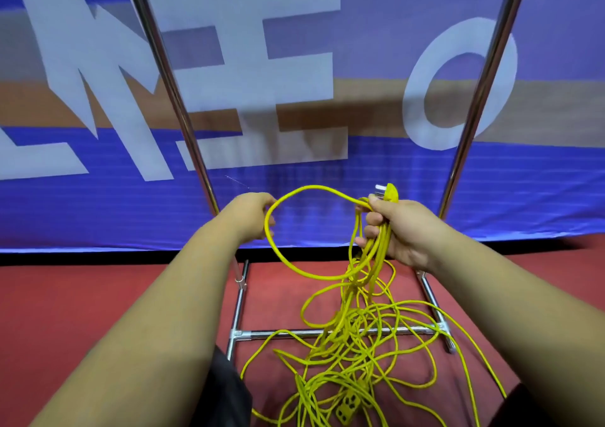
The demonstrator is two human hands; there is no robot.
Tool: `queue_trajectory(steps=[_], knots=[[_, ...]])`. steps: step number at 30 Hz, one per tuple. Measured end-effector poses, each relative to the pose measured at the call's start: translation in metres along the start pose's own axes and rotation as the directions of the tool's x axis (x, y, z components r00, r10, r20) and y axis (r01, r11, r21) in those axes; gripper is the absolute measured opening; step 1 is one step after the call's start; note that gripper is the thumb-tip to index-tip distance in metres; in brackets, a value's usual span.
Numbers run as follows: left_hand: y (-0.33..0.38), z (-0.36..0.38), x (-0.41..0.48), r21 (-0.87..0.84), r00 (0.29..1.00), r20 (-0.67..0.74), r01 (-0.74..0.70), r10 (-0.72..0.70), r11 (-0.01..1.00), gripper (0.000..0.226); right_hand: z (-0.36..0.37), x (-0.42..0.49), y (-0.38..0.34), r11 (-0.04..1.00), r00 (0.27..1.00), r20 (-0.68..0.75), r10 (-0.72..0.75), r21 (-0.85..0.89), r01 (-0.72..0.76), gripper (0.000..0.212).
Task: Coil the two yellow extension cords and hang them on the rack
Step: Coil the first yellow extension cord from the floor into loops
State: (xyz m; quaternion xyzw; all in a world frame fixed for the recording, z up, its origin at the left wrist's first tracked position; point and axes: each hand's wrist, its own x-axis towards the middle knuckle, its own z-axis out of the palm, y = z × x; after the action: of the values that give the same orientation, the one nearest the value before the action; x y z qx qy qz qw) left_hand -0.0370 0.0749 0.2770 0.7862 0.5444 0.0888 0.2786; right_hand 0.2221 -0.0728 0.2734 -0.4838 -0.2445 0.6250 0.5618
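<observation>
head view: both hands point(404, 230) grip yellow cord point(347, 345).

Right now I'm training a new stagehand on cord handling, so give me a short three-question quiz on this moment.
1. True or false: the right hand grips a bunch of loops with the plug sticking out above it.
2. Where does most of the yellow cord lie? A) hung on the rack's top bar B) in a loose tangle on the red floor, over the rack's low crossbar C) in a box
3. Fill in: the left hand guides a single ____ of cord toward the right hand.

Key: 1 true; 2 B; 3 loop
</observation>
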Motion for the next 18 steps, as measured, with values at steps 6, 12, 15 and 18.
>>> queue_trajectory(steps=[6,12,15,18], knots=[[0.019,-0.003,-0.013,0.494,0.992,-0.094,0.119,-0.083,0.861,0.035,0.005,-0.001,-0.010,1.000,1.000,-0.025,0.015,0.006,-0.015,0.033],[0.066,0.039,-0.046,0.371,0.951,0.305,-0.078,-0.042,0.925,0.027,0.008,0.002,-0.015,0.996,0.999,-0.039,-0.028,0.081,0.031,0.030],[0.062,0.078,-0.050,0.491,0.878,0.476,-0.222,-0.046,0.842,0.060,0.011,0.001,-0.021,0.988,0.996,-0.039,-0.082,0.132,0.086,0.025],[0.054,0.119,-0.049,0.305,0.868,0.491,-0.242,0.065,0.921,0.094,0.011,0.001,-0.029,0.970,0.993,-0.053,-0.105,0.216,0.114,0.023]])
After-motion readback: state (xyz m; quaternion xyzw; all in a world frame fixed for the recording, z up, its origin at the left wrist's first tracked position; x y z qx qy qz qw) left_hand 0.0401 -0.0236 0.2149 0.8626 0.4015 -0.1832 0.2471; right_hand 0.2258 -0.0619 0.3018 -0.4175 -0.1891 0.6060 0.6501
